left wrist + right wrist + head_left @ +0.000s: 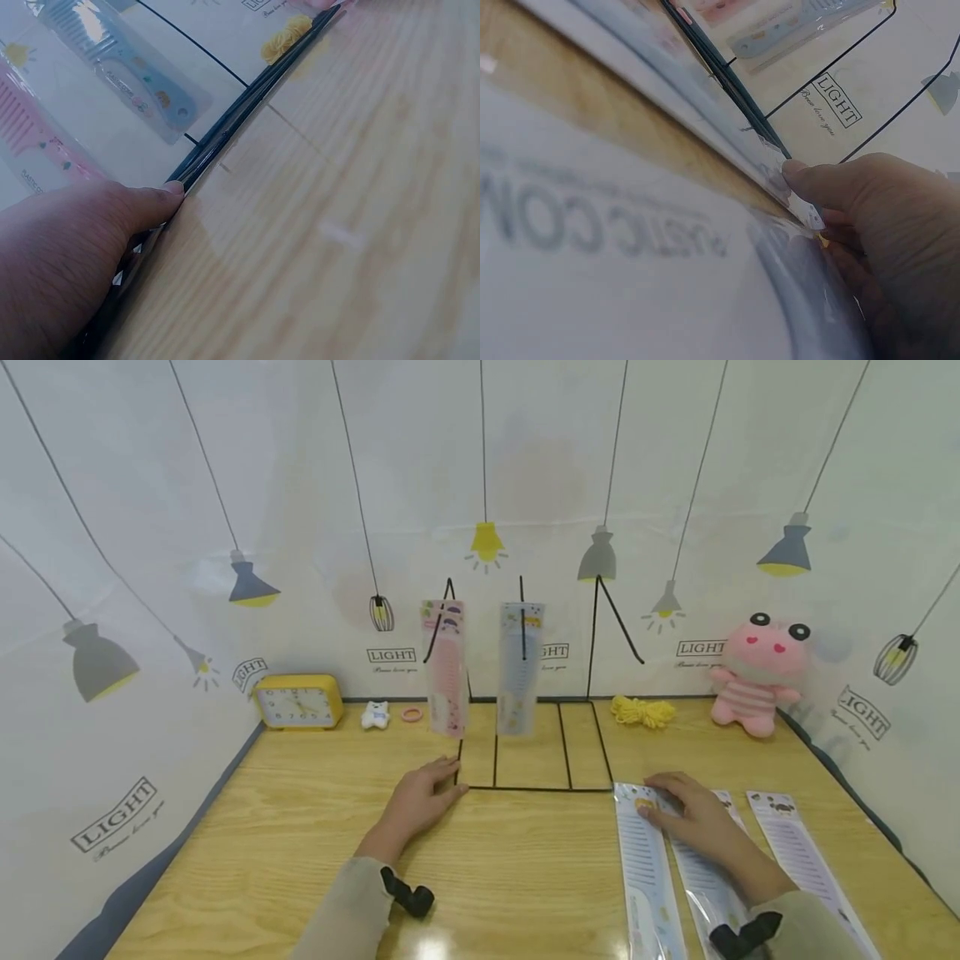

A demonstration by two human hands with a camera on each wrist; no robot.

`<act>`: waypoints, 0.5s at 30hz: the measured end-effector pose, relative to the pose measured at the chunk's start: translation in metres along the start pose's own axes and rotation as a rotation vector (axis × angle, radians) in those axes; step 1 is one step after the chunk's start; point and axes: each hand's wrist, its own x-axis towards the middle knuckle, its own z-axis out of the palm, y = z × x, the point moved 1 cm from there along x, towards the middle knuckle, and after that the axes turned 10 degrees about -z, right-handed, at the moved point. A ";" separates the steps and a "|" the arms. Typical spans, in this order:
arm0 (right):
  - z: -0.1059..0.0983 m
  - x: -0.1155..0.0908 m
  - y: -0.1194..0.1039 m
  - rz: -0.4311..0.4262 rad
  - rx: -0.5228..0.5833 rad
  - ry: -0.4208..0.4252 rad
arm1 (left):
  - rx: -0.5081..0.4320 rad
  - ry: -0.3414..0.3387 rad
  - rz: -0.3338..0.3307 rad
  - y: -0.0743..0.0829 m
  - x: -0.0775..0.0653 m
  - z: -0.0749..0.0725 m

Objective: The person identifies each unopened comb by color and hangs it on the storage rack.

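A black wire display rack (536,789) stands on the table with upright hooks. From two hooks hang plastic-packaged combs: a pink comb (447,672) on the left and a blue comb (517,672) in the middle. The right hook (619,620) carries nothing. My left hand (416,802) holds the rack's front left corner between thumb and fingers; the fingers are hidden in the left wrist view. My right hand (701,818) pinches the upper end of another packaged blue comb (645,868), which lies on the table. Beneath that hand lies another packaged comb (708,881), partly covered.
A packaged purple comb (810,868) lies at the right. Along the back stand a yellow clock (298,702), a small white bear figure (375,716), a pink ring (412,714), a yellow yarn bundle (642,712) and a pink plush toy (757,681). Printed cloth walls enclose the table.
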 end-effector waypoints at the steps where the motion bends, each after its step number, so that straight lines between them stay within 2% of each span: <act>1: 0.000 0.000 0.000 -0.001 -0.007 -0.002 | -0.001 -0.001 -0.002 0.000 0.000 0.000; 15: 0.001 0.000 0.002 0.027 -0.023 -0.011 | -0.010 0.001 -0.001 0.001 0.000 0.000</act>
